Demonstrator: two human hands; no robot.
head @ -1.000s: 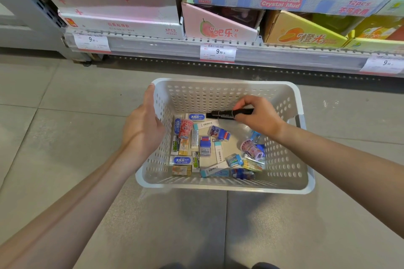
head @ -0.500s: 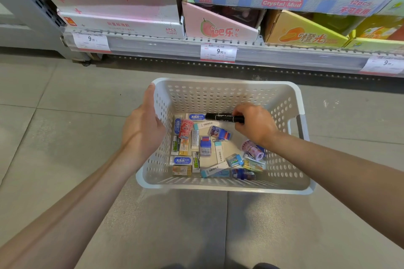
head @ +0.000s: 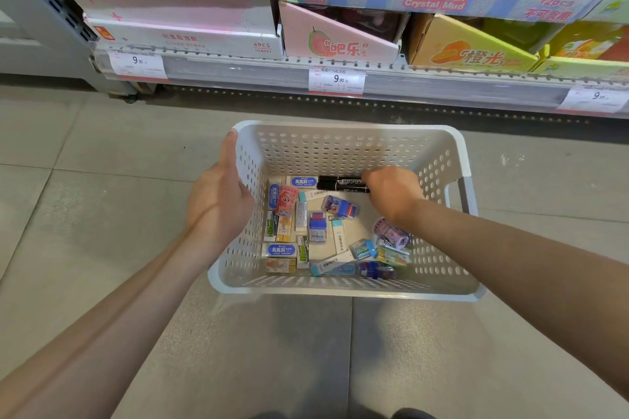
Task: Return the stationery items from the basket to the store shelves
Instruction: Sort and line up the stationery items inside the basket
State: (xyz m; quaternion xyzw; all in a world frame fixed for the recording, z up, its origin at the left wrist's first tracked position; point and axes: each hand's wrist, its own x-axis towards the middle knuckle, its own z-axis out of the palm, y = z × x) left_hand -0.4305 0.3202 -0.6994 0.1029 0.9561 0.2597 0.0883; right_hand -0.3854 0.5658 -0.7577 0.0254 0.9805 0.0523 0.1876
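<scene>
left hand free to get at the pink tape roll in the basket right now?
Probably not. The left hand is gripping the basket's left wall, and the right hand, holding black markers, has its forearm passing just over the pink tape roll.

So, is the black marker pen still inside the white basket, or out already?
Inside. The black marker pen lies low against the far wall of the white perforated plastic basket, gripped by the right hand.

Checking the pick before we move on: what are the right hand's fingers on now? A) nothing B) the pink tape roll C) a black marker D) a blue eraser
C: the right hand grips the end of the black marker at the basket's far side.
</scene>
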